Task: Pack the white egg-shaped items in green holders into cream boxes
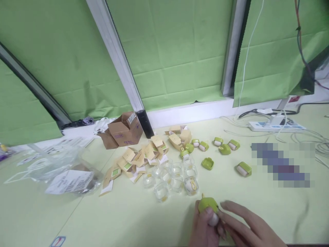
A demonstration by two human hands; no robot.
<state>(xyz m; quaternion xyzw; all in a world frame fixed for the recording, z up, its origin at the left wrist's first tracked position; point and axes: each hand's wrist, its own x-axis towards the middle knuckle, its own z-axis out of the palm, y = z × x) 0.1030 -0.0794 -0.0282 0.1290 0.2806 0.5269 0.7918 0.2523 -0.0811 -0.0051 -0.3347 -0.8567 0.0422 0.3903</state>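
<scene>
My left hand [205,228] is closed around a small case, white below with a green cover [207,204] and a little loop on top. The thumb presses on its front. My right hand [246,219] comes in from the right, its fingertips gripping the case's right edge, one finger held apart above. Just beyond stands a clear plastic cup [191,186] with a white item and a yellow loop in it. Behind lie an open green cover [207,163] and several similar green-and-white cases, one of them a case [243,169] to the right.
Several clear cups [161,192] and opened tan cartons [145,154] are spread mid-table. At the back stand a brown cardboard box [125,128] and a black cylinder [145,123]. A plastic bag [74,178] lies left; a power strip [277,127] with cables sits back right.
</scene>
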